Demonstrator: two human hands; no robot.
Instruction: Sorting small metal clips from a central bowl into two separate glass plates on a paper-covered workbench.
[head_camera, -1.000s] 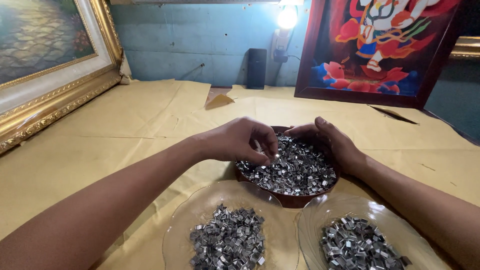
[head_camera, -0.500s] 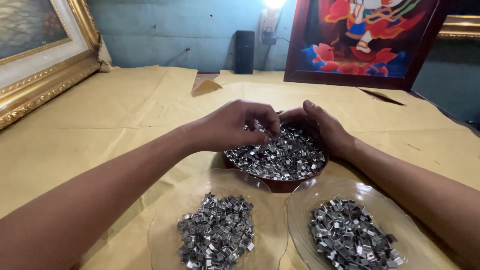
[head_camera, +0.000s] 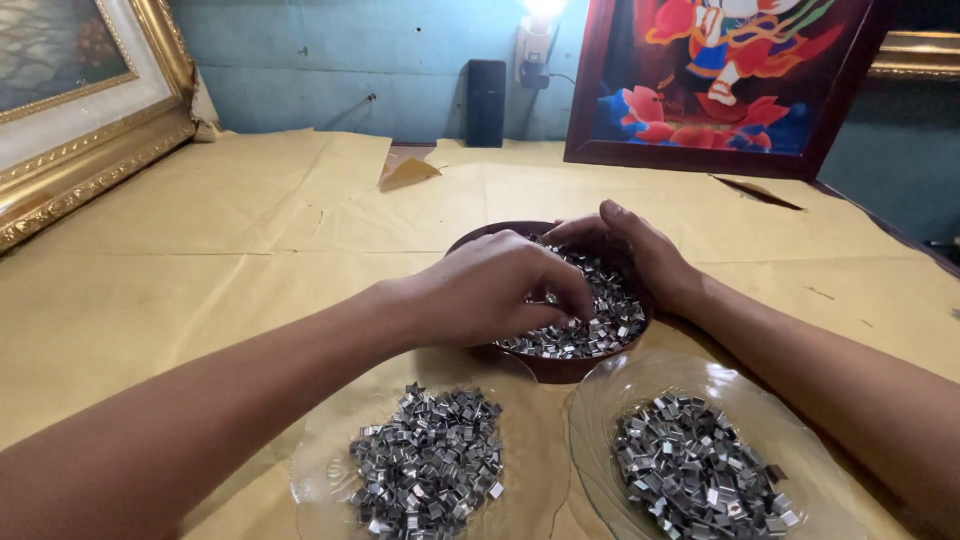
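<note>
Nearest the camera, two clear glass plates sit side by side on the yellow paper-covered table. The left glass plate carries a loose heap of small silvery metal clips; the right glass plate carries a similar, slightly wider heap. Both plates lie just in front of the bowl, touching or nearly touching its base, which keeps each pile within a short reach of the hands.

Just beyond them stands a dark brown bowl, filled almost to the rim with the same metal clips. The left hand reaches in from the near left and lies palm-down over the bowl, its fingers curled and drawn together, the tips pressed down into the clips as if pinching a few; exactly what sits between the fingertips is hidden by the hand itself. The right hand comes in from the right and cups the far rim of the bowl, fingers together and bent around the edge, a hold that looks meant to steady the bowl while the other hand digs.

Farther back, a torn flap of paper curls up from the table. At the far left leans a gilt-framed painting; at the far right a bright picture in a dark red frame rests against the blue wall, with a small black box and a glowing lamp between them.
</note>
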